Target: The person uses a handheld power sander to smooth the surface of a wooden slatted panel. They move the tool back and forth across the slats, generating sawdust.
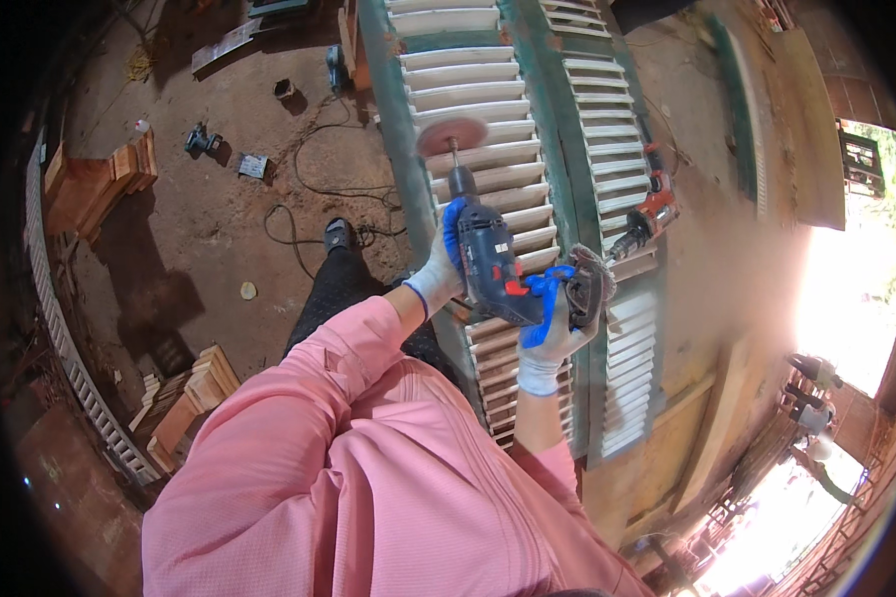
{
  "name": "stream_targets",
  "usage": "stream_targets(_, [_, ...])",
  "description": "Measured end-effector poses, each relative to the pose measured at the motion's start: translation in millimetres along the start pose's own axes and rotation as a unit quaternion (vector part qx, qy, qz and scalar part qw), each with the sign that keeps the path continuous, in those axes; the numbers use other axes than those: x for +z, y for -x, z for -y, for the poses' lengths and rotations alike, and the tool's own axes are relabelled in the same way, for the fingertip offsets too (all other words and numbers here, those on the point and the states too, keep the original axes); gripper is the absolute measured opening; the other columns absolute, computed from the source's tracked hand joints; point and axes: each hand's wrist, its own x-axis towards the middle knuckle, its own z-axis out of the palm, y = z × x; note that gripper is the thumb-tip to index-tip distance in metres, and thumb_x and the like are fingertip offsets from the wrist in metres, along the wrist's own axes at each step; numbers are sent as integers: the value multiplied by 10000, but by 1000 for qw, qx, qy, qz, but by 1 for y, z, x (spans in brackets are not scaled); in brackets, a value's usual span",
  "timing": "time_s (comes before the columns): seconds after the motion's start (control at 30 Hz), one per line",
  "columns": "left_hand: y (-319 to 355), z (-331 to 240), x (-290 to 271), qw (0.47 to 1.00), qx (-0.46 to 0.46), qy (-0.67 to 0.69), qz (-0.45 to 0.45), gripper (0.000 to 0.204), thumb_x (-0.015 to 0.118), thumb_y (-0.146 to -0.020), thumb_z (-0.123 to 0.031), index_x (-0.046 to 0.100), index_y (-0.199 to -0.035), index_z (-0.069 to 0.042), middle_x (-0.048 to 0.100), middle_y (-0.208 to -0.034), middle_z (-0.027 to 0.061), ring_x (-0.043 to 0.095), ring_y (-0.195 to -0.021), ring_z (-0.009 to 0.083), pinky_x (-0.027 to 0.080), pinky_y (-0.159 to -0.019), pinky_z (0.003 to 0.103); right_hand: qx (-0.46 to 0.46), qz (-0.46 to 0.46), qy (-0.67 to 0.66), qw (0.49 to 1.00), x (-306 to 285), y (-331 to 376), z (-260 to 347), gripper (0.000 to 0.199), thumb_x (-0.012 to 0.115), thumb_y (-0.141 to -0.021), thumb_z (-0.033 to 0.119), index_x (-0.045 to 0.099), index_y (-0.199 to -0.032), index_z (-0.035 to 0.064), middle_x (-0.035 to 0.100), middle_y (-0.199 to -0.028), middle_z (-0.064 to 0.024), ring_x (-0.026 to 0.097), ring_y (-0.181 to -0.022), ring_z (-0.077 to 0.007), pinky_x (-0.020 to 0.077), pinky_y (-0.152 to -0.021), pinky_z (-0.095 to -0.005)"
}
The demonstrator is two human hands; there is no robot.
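Observation:
A dark blue power drill (488,261) with red switches lies across both of my hands, above a green-framed louvered shutter (468,75) with pale slats. My left hand (440,261), in a white and blue work glove, is closed round the drill's front behind the chuck. The gloved fingers of my right hand (558,323) wrap the rear handle. From the chuck a thin shaft carries a round reddish sanding disc (452,136) over the slats; whether it touches them I cannot tell. Beside my right hand is a wire wheel brush (592,277), next to a red drill (652,211) on the adjoining shutter.
Cables (314,189) loop over the dirt floor left of the shutters, near my sandaled foot (338,237). Another power tool (201,140) lies farther left. Stacked wooden pieces (110,184) stand at the left, and a ladder (85,378) runs along that side. Bright openings are at right.

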Motion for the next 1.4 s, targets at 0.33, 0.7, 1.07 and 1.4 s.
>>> stream_targets(0.33, [12,-5,12,1000,8,-1,-1,570,568,-855,-612,662,-1078,-96,692,-1033,166,678,-947,346,568,-845,501,28,24,-17,999,-5,1,-3,348,652,-836,-16,604,-1177,-63,673,-1042,-113,652,-901,-193,534,-833,-317])
stream_targets(0.7, [-25,21,20,998,-22,43,41,607,541,-848,-653,663,-1077,-104,691,-1012,154,681,-895,344,560,-864,532,18,17,-12,1000,-14,-47,-2,264,634,-885,-6,614,-1145,-46,680,-1020,-155,668,-731,-212,592,-708,-346])
stream_targets(1.07, [-42,16,19,999,-46,-3,-15,564,499,-860,-673,657,-1022,-157,677,-907,108,680,-808,306,552,-835,593,-3,12,-56,998,-14,-36,-11,344,661,-851,-47,610,-1191,-61,642,-1034,-114,637,-893,-186,599,-719,-317])
stream_targets(1.4, [-75,18,6,997,-70,-15,34,600,540,-853,-637,655,-1122,-113,694,-1016,170,689,-905,335,577,-831,535,-63,-19,30,997,-22,-41,-24,303,612,-877,-29,585,-1174,-78,622,-1093,-175,643,-910,-233,592,-714,-332])
